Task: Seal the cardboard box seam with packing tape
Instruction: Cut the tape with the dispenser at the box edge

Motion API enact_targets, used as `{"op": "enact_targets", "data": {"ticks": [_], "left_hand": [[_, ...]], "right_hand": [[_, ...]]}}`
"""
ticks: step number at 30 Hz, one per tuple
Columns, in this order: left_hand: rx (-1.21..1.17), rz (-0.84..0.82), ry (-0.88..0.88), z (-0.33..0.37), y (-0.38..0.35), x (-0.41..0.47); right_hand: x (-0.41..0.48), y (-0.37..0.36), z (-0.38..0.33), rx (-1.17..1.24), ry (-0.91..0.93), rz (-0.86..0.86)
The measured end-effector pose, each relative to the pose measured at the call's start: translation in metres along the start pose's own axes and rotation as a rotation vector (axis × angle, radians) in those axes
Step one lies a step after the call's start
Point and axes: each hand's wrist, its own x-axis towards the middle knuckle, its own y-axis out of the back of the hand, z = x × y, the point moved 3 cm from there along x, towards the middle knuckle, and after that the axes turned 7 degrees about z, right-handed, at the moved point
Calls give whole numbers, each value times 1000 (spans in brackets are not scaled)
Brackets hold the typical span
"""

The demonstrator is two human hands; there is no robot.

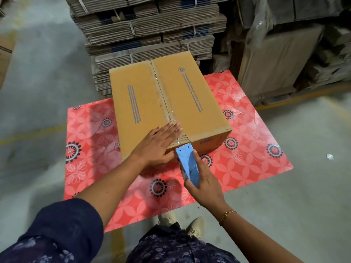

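Observation:
A brown cardboard box with blue print lies on a red flowered table. Clear packing tape runs along its centre seam from the far edge to the near edge. My left hand lies flat, fingers spread, on the box's near edge, pressing on the tape end. My right hand grips a blue tape dispenser, whose toothed blade touches the box's near side just below the seam.
Bundled stacks of flattened cartons rise right behind the table. More cartons wrapped in plastic stand at the right. Grey concrete floor with a yellow line surrounds the table. My feet are under its near edge.

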Motion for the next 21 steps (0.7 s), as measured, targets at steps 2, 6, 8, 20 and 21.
{"op": "enact_targets", "data": {"ticks": [2,6,8,20,21], "left_hand": [[42,24,9,-2,-4,1],[80,27,17,-3,-10,2],[70,25,17,-2,-8,3],[50,44,18,-3,-10,3],[49,47,18,-3,-10,4]], "right_hand": [[0,3,-3,-17,2,-7],[-5,9,-9,-15,-25,-12],[-13,10,-13,-12,-33,-4],[-44,25,-21,-77,-102,-36],[-48,26,-20,-84,-112,-52]]}}
